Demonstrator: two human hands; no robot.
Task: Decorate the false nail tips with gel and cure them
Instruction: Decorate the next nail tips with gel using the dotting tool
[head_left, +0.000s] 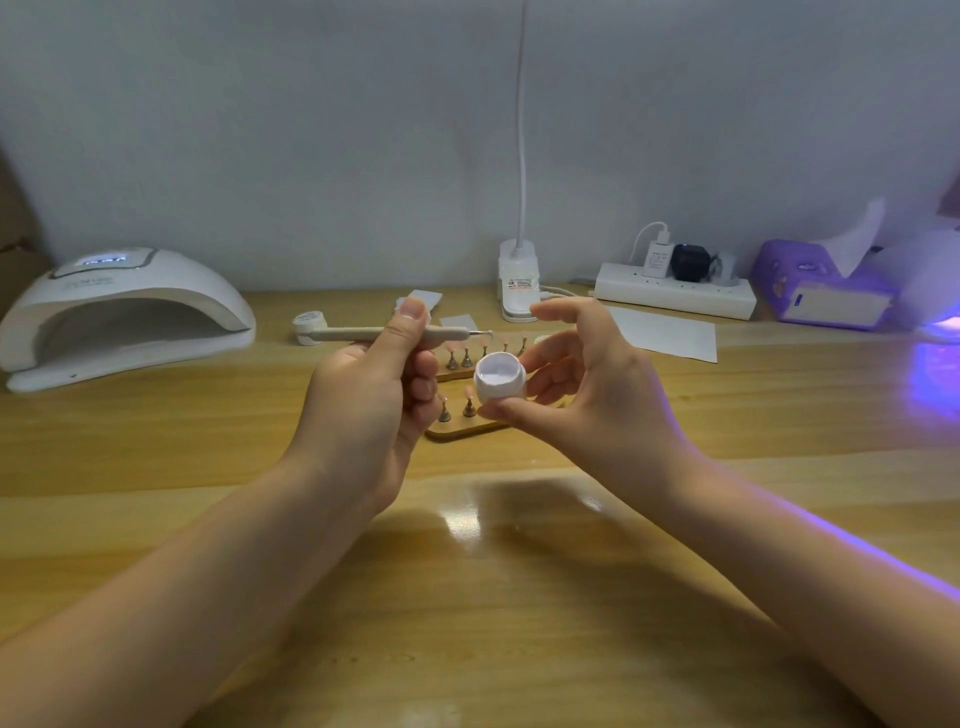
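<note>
Above the wooden nail stand, right hand pinches the open gel pot (tilted for access) while left hand fingers grip the tool, likely to load gel.

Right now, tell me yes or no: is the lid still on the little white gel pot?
No: the white gel pot, pinched in the right hand, is open at the top, showing pale gel inside.
</note>
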